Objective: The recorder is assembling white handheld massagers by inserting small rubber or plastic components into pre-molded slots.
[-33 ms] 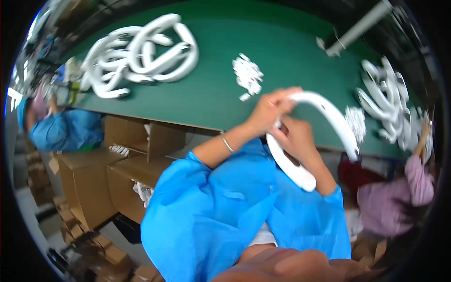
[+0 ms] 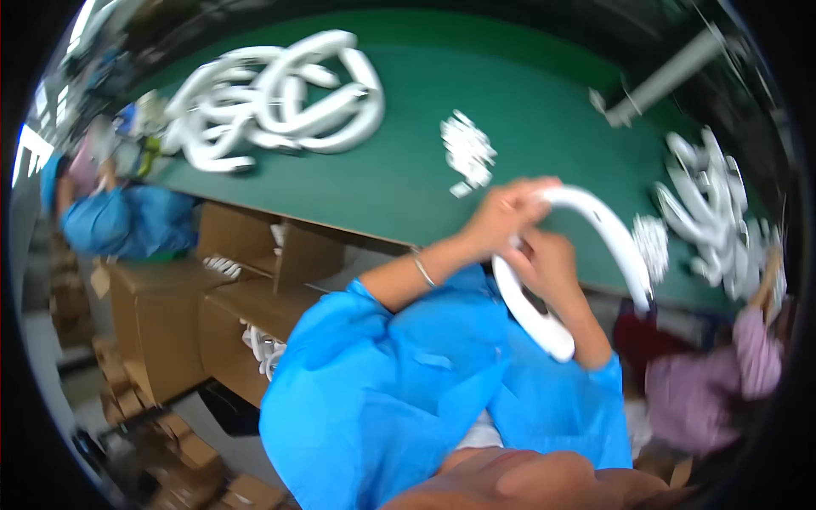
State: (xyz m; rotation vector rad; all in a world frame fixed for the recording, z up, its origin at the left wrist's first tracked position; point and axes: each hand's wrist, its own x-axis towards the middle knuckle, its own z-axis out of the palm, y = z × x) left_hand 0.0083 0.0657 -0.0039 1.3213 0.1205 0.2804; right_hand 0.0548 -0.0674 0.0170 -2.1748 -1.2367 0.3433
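- Above the near edge of the table (image 2: pixel 408 191), a curved white tube (image 2: pixel 605 223) bows like an open ring, its gap toward the lower right
- The left hand (image 2: pixel 503 214) is closed on the tube's upper bend, fingers curled over it, gripping it; a bracelet (image 2: pixel 423 269) circles that wrist
- The right hand (image 2: pixel 551 257) is inside the curve, fingers bent, thumb by the tube's left side (blur and overlap hide the fingertips, so I cannot tell whether they pinch anything)
- One end of the tube, dark at the tip, reaches out to the right; the other comes down beside the blue smock (image 2: pixel 399 365)
- Beyond the left hand lies a heap of small white parts (image 2: pixel 469 153), and a second heap (image 2: pixel 651 246) sits just right of the tube
- More tubes are piled on the table at far left (image 2: pixel 336 115) and far right (image 2: pixel 712 204)
- Co-workers in blue (image 2: pixel 127 223) and pink (image 2: pixel 701 395) flank the person, with cartons (image 2: pixel 157 327) on the left
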